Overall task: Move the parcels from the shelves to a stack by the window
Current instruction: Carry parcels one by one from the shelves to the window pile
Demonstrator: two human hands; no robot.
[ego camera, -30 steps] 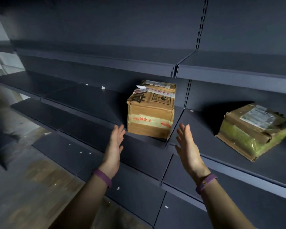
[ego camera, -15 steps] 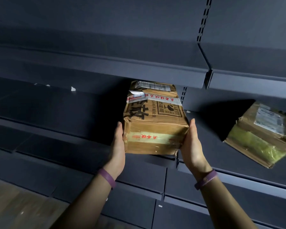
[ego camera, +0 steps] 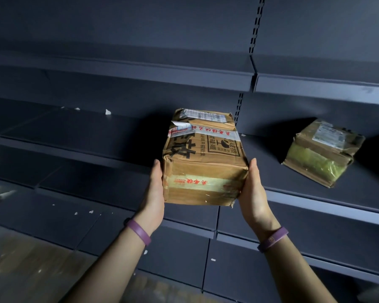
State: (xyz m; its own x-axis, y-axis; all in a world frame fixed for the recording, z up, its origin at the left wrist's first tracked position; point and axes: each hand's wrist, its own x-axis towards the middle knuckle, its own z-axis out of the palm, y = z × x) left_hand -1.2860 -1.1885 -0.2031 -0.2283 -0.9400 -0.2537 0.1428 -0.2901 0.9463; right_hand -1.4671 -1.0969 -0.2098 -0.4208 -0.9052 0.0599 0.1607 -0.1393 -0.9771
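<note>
Since a second ago, both hands have closed in from open air and now clamp a parcel between them.

Nearest, at the bottom of the frame, two bare forearms reach up, each with a purple wristband. The left hand lies flat against the left side of a taped cardboard box, with its fingers straight and pointing up. The right hand mirrors it on the right side. Neither hand curls round an edge that shows, so the box seems held by palm pressure alone. Whether the thumbs support it from beneath cannot be seen.

The box sits at the centre of the frame. It is brown and dented, with red-printed tape and black characters on top. Its near end juts past the front edge of the dark shelf. Whether its far end rests there cannot be told.

Farther back, at mid right, a second parcel lies on the same shelf. It is crumpled cardboard with green showing through clear tape, and it is untouched.

Other shelves in view carry only small white paper scraps.

Neither the window nor any stack is visible. Judging from this, the box is only just being taken and must be carried over. At least one more parcel remains after it.
</note>
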